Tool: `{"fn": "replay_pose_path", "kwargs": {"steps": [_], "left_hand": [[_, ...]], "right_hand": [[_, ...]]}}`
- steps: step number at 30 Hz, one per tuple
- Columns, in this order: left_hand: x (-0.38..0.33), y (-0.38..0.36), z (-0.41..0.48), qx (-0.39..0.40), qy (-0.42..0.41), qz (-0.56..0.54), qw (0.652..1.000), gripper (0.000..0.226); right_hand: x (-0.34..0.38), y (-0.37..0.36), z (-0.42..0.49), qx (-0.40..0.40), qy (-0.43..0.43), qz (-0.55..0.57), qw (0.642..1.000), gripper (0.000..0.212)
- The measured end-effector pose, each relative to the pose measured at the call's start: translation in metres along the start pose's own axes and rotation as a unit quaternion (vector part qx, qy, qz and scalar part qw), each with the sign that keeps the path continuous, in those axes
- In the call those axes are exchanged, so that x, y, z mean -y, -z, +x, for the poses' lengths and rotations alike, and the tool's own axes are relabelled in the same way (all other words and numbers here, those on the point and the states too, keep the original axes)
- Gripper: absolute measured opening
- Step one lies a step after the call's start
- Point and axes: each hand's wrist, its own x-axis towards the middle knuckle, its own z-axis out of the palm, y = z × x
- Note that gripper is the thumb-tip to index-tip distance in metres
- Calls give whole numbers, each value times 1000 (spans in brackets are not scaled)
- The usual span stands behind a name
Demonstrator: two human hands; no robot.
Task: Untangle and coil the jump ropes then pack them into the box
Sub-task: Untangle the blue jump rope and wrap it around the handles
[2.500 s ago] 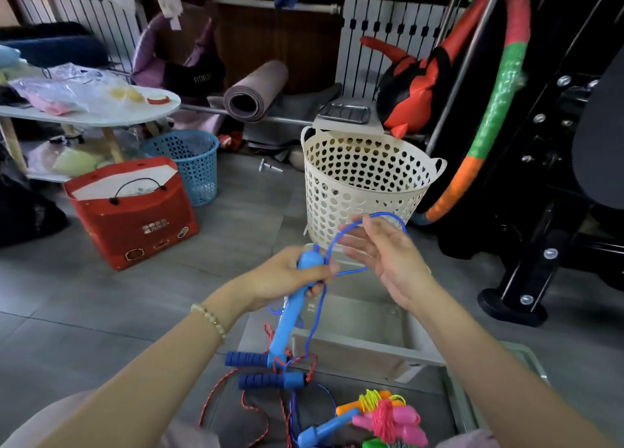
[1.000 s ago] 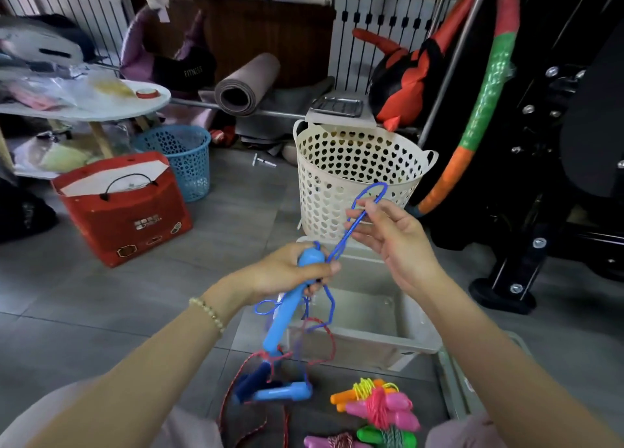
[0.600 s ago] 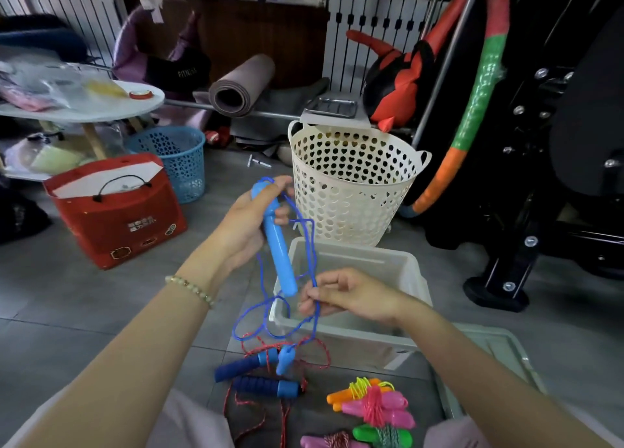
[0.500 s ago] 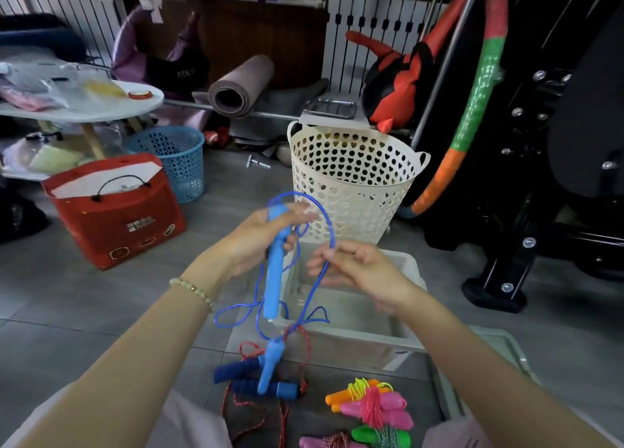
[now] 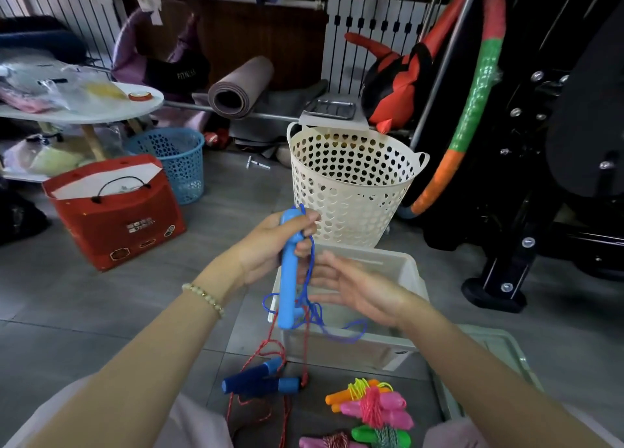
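Head camera looks down at two hands. The left hand [image 5: 266, 248] wraps its fingers tight around a light blue handle [image 5: 288, 289] and holds it up and down. A thin blue cord [image 5: 312, 255] comes off the top of the handle and hangs in loose loops over the near wall of the clear box [image 5: 413, 279]. The right hand [image 5: 358, 289] is spread out with straight fingers, just beside the cord. It grips nothing.

Below, a red rope [image 5: 270, 348] with dark blue handles [image 5: 258, 383] lies loose on the floor. Near the bottom edge sit a few tied-up ropes [image 5: 371, 405] in orange, pink and green.

I think the job is partly done. Some ropes are wound up, but I see none in the box. The blue one looks only half wound, and the red one needs winding too.

The right hand is blurry, so I cannot tell if its fingertips touch the cord. I cannot find the blue rope's other handle. The red and blue cords cross, and I cannot tell if they are knotted. The hands hide part of the box, and the picture edge cuts off the lowest bundles.
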Motion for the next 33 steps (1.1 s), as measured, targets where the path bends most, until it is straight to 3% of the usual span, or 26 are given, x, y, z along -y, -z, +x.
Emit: {"fn": "replay_pose_path", "kwargs": {"steps": [3, 6, 9, 11, 15, 20, 23, 28, 31, 33], "left_hand": [[-1, 2, 4, -37, -8, -60, 997, 12], [-6, 3, 7, -64, -21, -122, 990, 14], [-10, 9, 9, -96, -42, -151, 983, 10], [-8, 13, 10, -103, -30, -105, 989, 15], [10, 17, 8, -67, 58, 37, 995, 27], [22, 8, -3, 22, 139, 46, 989, 39], [24, -2, -7, 72, 152, 68, 983, 41], [25, -6, -5, 50, 126, 54, 989, 35], [27, -8, 0, 4, 88, 48, 995, 31], [23, -7, 4, -55, 54, 23, 997, 24]], "right_hand": [[-13, -2, 1, 21, -45, -136, 989, 18], [-21, -1, 2, 15, -81, -177, 981, 9], [-21, -2, 3, -21, -42, -185, 982, 14], [-11, -3, 3, -53, 0, -161, 986, 14], [15, -2, -2, -167, 87, -52, 981, 12], [31, 9, -4, -256, 118, -47, 958, 18], [28, 6, -1, -270, 127, -91, 950, 19], [25, 4, 4, -301, 152, -190, 922, 17], [24, -1, 4, -293, 130, -125, 939, 14], [23, -10, 1, -230, 76, -51, 969, 24]]}}
